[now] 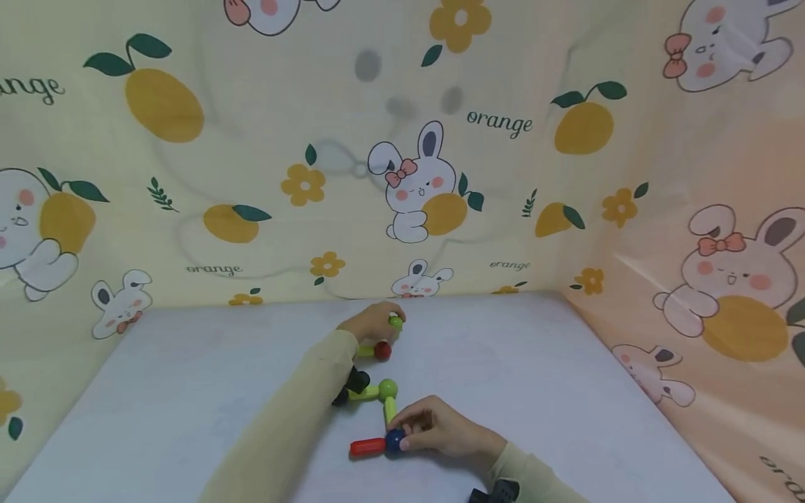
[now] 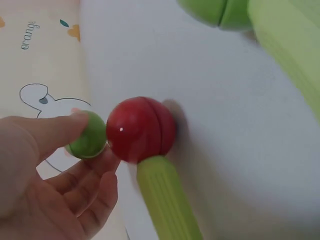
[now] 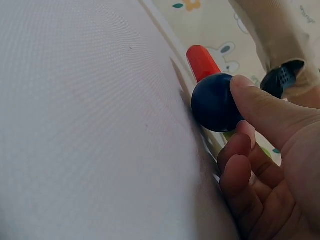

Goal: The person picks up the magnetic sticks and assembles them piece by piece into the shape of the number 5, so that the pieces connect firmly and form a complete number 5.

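At the far side of the table, my left hand [image 1: 372, 325] pinches a green ball [image 2: 91, 139] between thumb and fingers. Right beside that ball sits a glossy red ball [image 2: 135, 131] with a grooved seam, joined to a light green rod [image 2: 172, 205]. Nearer to me, my right hand [image 1: 448, 432] pinches a dark blue ball [image 3: 214, 102] with thumb and fingertips. From the blue ball a red rod [image 1: 367, 448] sticks out to the left. A green rod [image 1: 390, 411] runs from it to another green ball [image 1: 388, 389], which bears a second rod [image 1: 365, 393] going left.
A white table [image 1: 534, 377] lies under everything. Behind it and on the right hang printed cloths with rabbits and oranges [image 1: 583, 128]. A black wrist camera [image 1: 356, 381] on my left sleeve overlaps the second rod's end; another [image 1: 497, 492] sits on my right sleeve.
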{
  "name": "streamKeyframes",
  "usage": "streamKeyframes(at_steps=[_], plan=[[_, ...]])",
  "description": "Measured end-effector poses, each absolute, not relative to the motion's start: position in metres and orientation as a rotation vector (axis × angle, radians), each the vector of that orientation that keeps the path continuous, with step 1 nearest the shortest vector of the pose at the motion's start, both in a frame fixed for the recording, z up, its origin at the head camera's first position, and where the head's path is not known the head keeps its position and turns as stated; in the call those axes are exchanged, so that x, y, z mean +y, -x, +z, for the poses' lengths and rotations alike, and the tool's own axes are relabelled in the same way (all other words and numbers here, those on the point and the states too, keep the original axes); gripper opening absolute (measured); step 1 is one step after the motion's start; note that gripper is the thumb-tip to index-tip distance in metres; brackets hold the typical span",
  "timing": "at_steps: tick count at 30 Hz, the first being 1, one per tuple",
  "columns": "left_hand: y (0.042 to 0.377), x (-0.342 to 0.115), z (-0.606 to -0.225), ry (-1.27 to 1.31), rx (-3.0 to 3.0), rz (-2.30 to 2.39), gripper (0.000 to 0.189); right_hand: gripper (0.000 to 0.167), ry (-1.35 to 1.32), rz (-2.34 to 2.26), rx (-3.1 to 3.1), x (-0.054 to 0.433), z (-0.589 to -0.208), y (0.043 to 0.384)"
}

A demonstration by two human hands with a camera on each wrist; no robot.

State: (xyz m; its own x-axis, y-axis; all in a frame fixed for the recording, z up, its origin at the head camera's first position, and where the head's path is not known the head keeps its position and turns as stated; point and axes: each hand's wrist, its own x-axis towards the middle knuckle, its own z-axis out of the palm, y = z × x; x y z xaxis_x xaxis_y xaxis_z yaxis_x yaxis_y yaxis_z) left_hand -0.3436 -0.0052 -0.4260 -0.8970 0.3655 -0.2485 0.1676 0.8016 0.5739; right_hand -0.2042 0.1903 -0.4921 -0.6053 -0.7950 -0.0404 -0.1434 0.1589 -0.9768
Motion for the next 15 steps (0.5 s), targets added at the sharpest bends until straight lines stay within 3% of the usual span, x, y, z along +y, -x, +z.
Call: streamKeyframes(at_steps=[15], plan=[[0.322, -0.036, -0.418, -0.583, 2.692, 0.839, 0.029, 0.034, 0.884, -1.458, 1.889, 0.190, -0.493, 0.205]])
